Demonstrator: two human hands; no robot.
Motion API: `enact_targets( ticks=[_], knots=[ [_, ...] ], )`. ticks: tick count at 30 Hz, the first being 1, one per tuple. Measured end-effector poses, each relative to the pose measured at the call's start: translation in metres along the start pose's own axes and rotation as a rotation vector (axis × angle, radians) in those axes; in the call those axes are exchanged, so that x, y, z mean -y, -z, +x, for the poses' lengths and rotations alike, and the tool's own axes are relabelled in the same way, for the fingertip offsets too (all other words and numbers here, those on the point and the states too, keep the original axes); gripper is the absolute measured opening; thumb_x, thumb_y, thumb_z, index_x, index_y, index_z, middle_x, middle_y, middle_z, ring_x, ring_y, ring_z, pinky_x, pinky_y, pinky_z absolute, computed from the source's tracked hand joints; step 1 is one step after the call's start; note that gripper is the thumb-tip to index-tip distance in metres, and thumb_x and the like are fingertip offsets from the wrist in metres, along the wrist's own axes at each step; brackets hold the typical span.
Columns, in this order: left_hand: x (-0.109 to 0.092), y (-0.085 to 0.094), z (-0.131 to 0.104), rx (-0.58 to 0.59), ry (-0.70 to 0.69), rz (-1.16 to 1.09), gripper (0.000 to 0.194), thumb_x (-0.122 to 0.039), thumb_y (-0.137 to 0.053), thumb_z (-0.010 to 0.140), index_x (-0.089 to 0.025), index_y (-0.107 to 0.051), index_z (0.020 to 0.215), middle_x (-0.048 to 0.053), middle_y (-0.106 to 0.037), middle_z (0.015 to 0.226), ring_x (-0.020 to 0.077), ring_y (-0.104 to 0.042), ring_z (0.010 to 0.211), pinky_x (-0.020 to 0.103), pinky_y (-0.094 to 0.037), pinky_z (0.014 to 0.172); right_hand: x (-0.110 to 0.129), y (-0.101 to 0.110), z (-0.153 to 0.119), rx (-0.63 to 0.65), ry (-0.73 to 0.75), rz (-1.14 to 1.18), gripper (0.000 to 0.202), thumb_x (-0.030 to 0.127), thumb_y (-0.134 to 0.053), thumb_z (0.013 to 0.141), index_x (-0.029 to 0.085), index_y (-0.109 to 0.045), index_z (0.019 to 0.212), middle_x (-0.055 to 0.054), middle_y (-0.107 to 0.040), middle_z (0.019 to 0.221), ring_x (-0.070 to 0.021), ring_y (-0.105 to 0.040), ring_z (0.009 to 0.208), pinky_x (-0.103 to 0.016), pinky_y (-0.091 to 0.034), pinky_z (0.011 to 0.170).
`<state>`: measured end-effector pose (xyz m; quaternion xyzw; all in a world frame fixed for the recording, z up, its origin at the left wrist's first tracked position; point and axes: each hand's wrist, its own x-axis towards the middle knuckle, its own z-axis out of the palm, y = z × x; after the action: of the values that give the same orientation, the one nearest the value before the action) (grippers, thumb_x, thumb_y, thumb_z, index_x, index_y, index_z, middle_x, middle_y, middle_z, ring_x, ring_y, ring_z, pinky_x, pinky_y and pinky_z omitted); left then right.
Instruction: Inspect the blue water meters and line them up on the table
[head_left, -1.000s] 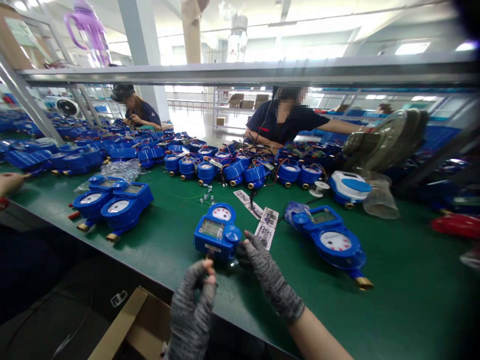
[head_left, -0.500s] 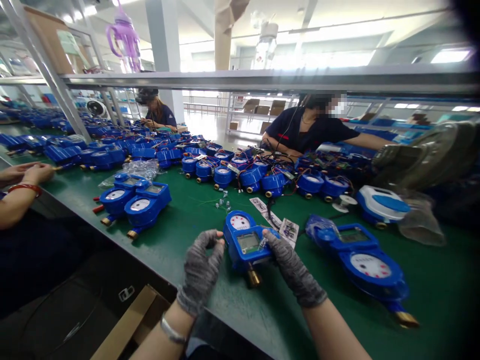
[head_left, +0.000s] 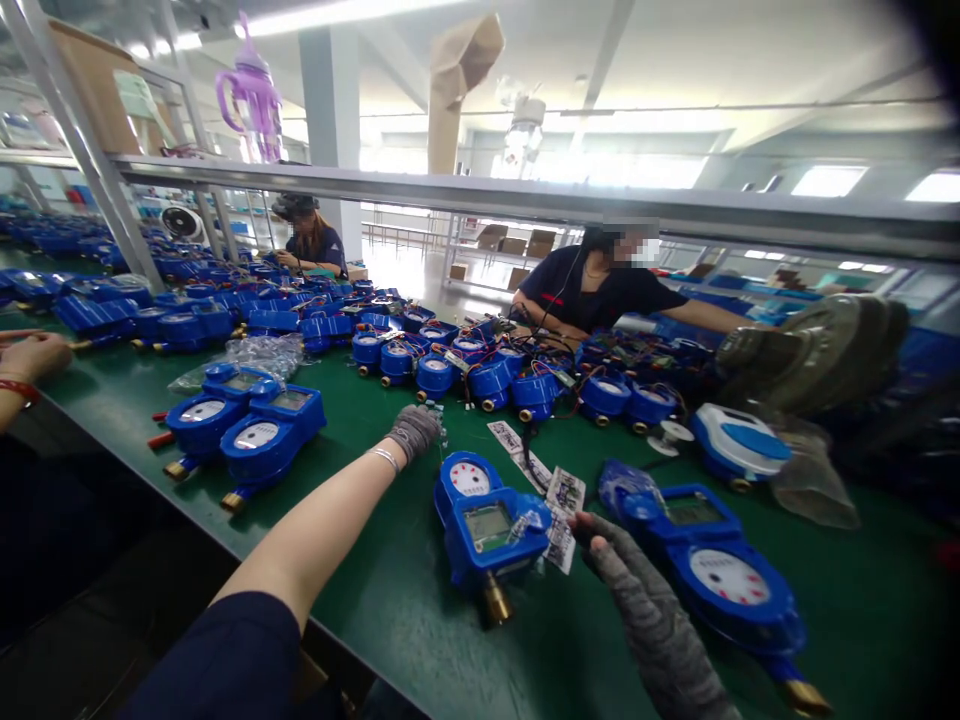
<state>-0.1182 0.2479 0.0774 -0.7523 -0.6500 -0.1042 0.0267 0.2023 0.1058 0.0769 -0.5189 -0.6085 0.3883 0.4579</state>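
Observation:
In a grey fingerless glove, my left hand (head_left: 416, 432) reaches across the green bench to several small clear pieces (head_left: 443, 432). Its fingertips are hidden, so their grip does not show. A blue water meter (head_left: 487, 530), with a white dial, a small display and a brass end, lies in front of me, touched by neither hand. My right hand (head_left: 637, 590), also gloved, is just right of it with fingers stretched out and apart. Its fingertips are close to printed label strips (head_left: 562, 520) with code squares beside the meter.
Another blue meter (head_left: 727, 575) lies at right, partly wrapped in plastic. Two meters (head_left: 259, 445) stand at left near red-handled tools (head_left: 160, 440). Rows of wired meters (head_left: 435, 375) fill the back. A white-and-blue device (head_left: 739, 445) stands at right. Co-workers (head_left: 592, 290) sit opposite; another person's hand (head_left: 37, 355) is far left.
My left hand has moved from beside the meter forward to the small clear pieces. My right hand has let go of the meter and drawn back to the right.

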Motion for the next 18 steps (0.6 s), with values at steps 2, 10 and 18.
enact_targets(
  ticks=[2, 10, 18],
  knots=[
    [0.010, 0.012, -0.004, -0.086, 0.009, 0.000, 0.028, -0.035, -0.061, 0.091, -0.013, -0.062, 0.109, 0.009, -0.064, 0.110, 0.0212, -0.063, 0.099, 0.043, -0.053, 0.088, -0.003, 0.010, -0.003, -0.030, 0.019, -0.051, 0.052, 0.059, -0.063, 0.082, 0.025, -0.066, 0.120, -0.007, -0.063, 0.129, -0.0310, -0.055, 0.124, -0.043, -0.046, 0.105],
    [0.035, 0.113, -0.043, -0.736, 0.165, -0.232, 0.029, -0.034, -0.048, 0.095, -0.014, -0.068, 0.104, 0.014, -0.069, 0.105, 0.0265, -0.062, 0.104, 0.045, -0.045, 0.097, 0.009, -0.003, -0.007, -0.224, 0.148, -0.079, 0.040, 0.051, -0.061, 0.088, 0.024, -0.064, 0.118, -0.007, -0.066, 0.119, -0.0286, -0.060, 0.113, -0.048, -0.043, 0.104],
    [-0.045, 0.138, -0.149, -0.446, -0.045, -0.918, 0.024, -0.037, -0.058, 0.087, -0.016, -0.067, 0.083, 0.006, -0.071, 0.080, 0.0180, -0.066, 0.072, 0.030, -0.055, 0.068, 0.064, -0.040, -0.039, -0.140, 0.355, 0.007, 0.028, 0.039, -0.064, 0.088, 0.027, -0.069, 0.113, -0.006, -0.069, 0.117, -0.0263, -0.062, 0.111, -0.041, -0.049, 0.097]
  ],
)
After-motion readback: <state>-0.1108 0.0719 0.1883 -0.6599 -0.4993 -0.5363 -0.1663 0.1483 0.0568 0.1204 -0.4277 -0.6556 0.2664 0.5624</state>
